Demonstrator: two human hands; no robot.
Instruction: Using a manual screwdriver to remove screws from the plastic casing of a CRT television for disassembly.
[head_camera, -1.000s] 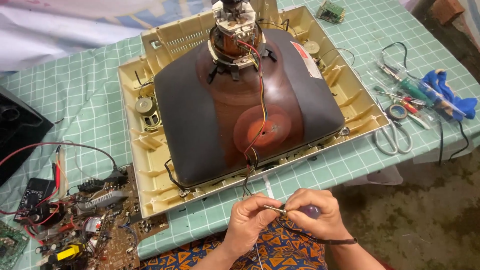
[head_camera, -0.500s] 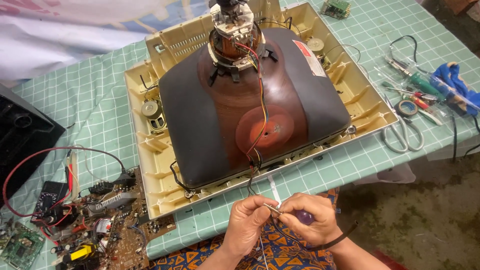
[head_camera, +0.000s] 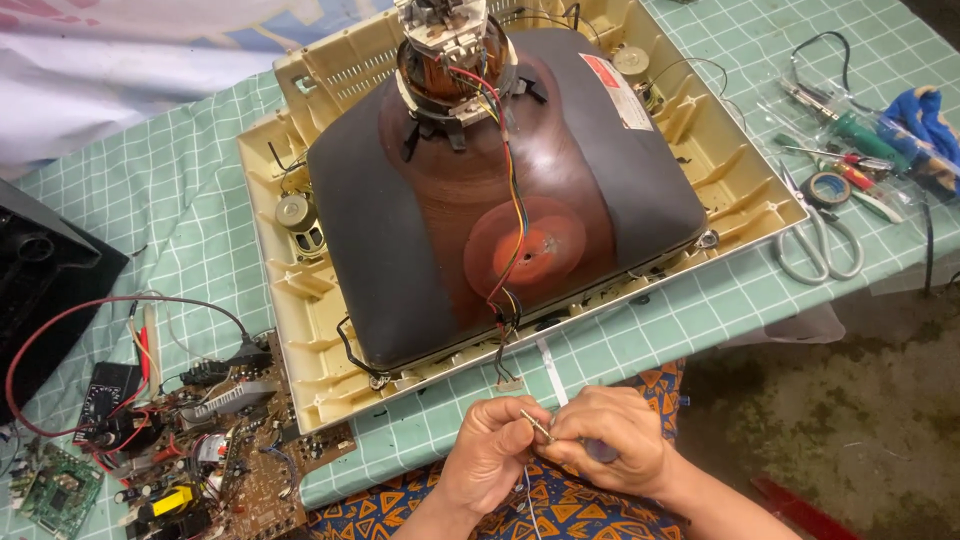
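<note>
Wire (head_camera: 527, 488), thin and pale, runs down between both hands at the bottom centre of the frame, just below the counter (head_camera: 640, 330) edge. Left hand (head_camera: 490, 455) is pinched shut on the wire; right hand (head_camera: 610, 445) is closed around a small metal tool (head_camera: 537, 425) whose tip meets the left fingertips. Above them, filling the middle of the frame, a picture tube (head_camera: 500, 200) lies face down in its cream casing (head_camera: 300, 300). A circuit board (head_camera: 200, 450) with red leads sits at lower left. Scissors (head_camera: 815, 240), tape and screwdrivers (head_camera: 860, 150) lie at upper right.
</note>
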